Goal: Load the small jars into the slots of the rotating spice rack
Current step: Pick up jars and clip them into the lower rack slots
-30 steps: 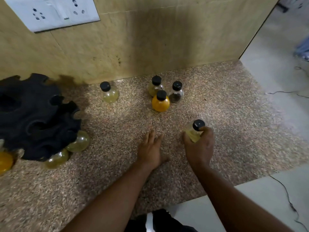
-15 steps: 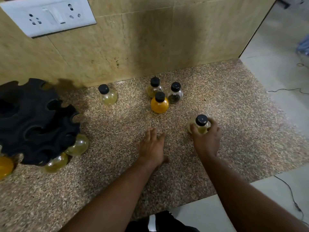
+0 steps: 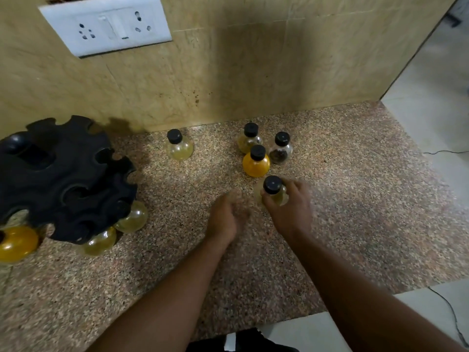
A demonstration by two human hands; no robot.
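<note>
Right hand: our right hand (image 3: pixel 291 212) grips a pale jar (image 3: pixel 272 184), fingers curled round its round glass body, black cap up.
Held jar: upright, just in front of the orange jar (image 3: pixel 256 163); we cannot tell whether it rests on the counter (image 3: pixel 355 199).
Left hand: our left hand (image 3: pixel 225 219) sits low, just left of the held jar, too blurred to tell how its fingers lie.
Loose jars: behind the orange jar stand a yellowish jar (image 3: pixel 250 141) and a dark-filled jar (image 3: pixel 281 149); a lone jar (image 3: pixel 179 148) stands further left, near the wall.
Rack: the black rack (image 3: pixel 63 179) stands far left; at its lower edge we see a racked orange jar (image 3: pixel 16 243) and two racked pale jars (image 3: pixel 100 241) (image 3: pixel 133 219).
Wall: a white switch plate (image 3: pixel 106 24).
</note>
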